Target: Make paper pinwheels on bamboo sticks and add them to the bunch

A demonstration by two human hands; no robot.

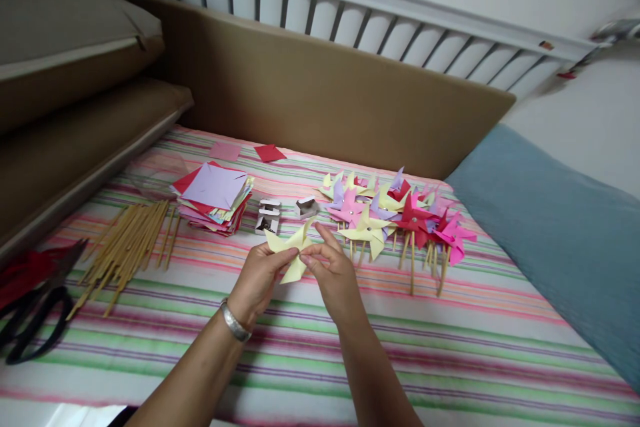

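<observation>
A pale yellow paper pinwheel with folded blades is held between both hands above the striped cloth. My left hand is closed on its left side, thumb near the centre. My right hand pinches at the centre from the right, one finger reaching along a blade. Whether a pin sits between the fingertips is too small to tell. Just beyond the hands stand a small open box with dark bits inside and another small box. Finished pinwheels on sticks lie to the right.
Left of the boxes is a stack of coloured paper squares. Wooden sticks and black-handled scissors lie further left. Loose pink and red paper pieces are behind. A brown board borders the striped cloth.
</observation>
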